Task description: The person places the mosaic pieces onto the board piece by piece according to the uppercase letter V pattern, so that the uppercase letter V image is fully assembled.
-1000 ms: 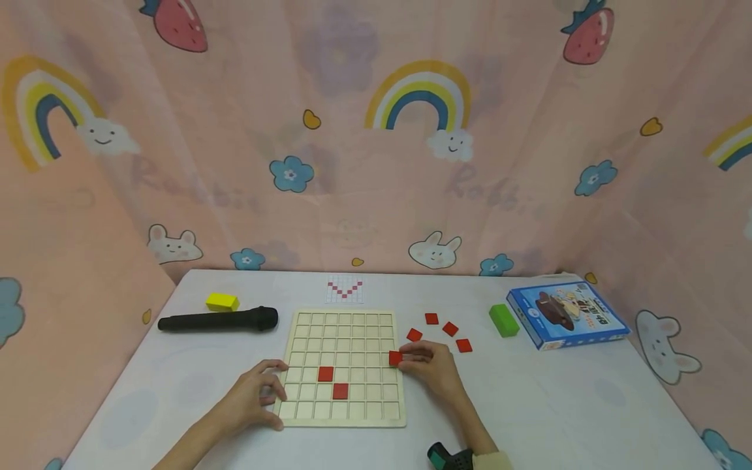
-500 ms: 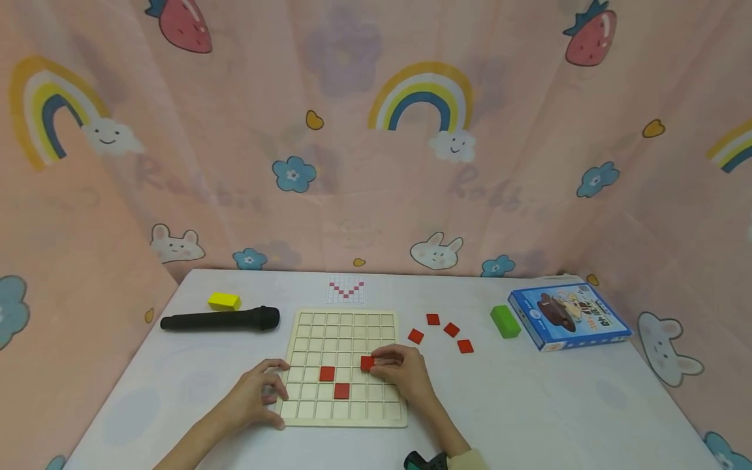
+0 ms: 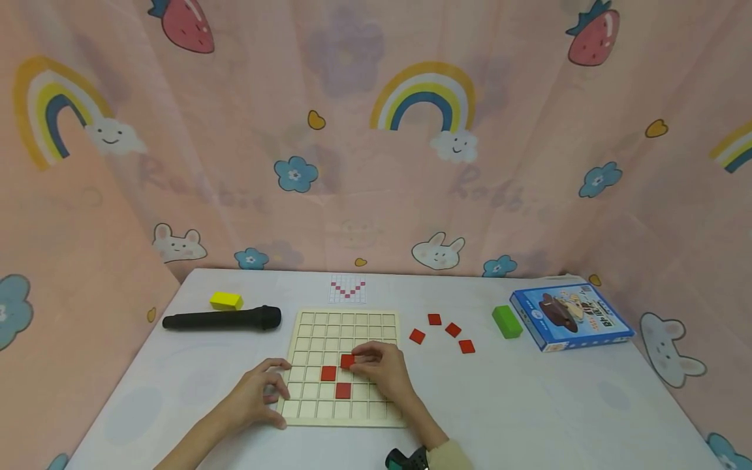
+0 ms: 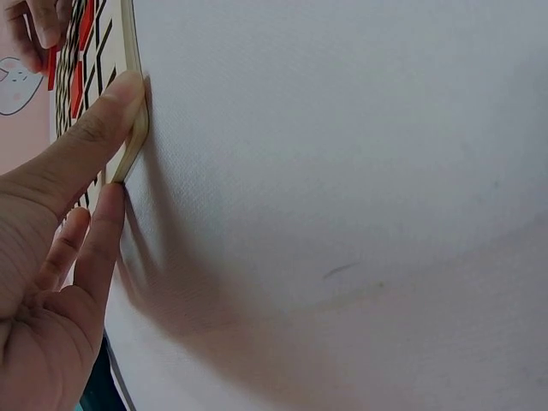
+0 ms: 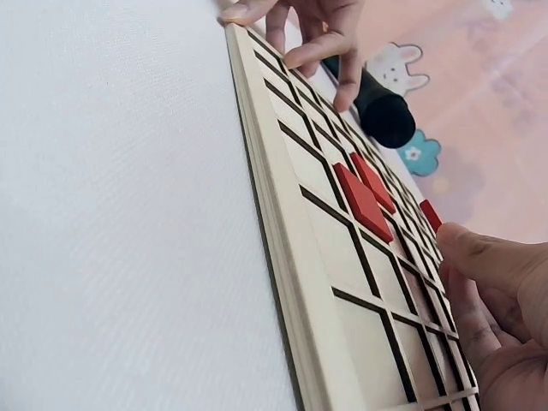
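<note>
A pale wooden grid board (image 3: 376, 320) lies on the white table. At its left edge, my left hand (image 3: 255, 393) holds it, thumb by the near corner and fingers along the side; the left wrist view shows that thumb (image 4: 111, 116) on the corner. Over the board's middle, my right hand (image 3: 384, 371) pinches a red square tile (image 3: 347, 361) between thumb and fingers. The right wrist view has this tile (image 5: 431, 215) raised above the grid. Two other red tiles, one farther left (image 3: 328, 373) and one nearer (image 3: 343, 391), sit in neighbouring diagonal cells.
Several loose red tiles (image 3: 435, 319) lie right of the board. A small pattern card (image 3: 347, 289) is behind it. At left are a black microphone (image 3: 223, 319) and a yellow block (image 3: 226, 301); at right, a green block (image 3: 507, 322) and a blue box (image 3: 571, 315).
My right hand has carried the red tile leftward from the board's right edge to above its middle. My left hand has stayed at the left edge.
</note>
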A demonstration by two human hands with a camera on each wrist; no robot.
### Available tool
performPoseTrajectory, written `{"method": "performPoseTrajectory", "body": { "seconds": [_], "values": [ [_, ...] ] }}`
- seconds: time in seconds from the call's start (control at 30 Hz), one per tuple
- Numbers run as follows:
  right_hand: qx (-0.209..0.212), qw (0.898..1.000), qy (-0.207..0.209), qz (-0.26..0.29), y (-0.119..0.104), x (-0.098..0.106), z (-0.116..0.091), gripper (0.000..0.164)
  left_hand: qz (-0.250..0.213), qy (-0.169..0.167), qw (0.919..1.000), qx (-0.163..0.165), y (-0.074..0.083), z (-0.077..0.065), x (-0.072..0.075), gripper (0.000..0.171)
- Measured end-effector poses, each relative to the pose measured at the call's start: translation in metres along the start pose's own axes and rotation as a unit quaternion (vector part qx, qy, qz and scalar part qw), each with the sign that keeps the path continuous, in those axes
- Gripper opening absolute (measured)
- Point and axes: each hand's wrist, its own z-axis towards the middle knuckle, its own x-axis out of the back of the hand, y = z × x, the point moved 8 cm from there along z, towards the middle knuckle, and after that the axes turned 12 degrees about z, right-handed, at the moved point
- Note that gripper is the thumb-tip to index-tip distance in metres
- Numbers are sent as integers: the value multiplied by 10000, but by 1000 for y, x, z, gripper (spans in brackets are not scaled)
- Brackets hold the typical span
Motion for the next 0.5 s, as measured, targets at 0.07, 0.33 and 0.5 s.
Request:
{"method": "performPoseTrajectory", "body": {
  "seconds": [0.07, 0.33, 0.5],
  "values": [
    [21, 10000, -10, -80, 5, -4, 4, 25, -32, 12, 10000, -30, 1, -1, 1, 39],
    [79, 9994, -166, -290, 9, -22, 16, 23, -70, 12, 9999, -83, 3, -1, 1, 38],
    [186, 9983, -337, -433, 8, -32, 22, 22, 5, 22, 10000, 90, 1, 0, 0, 38]
  ]
}}
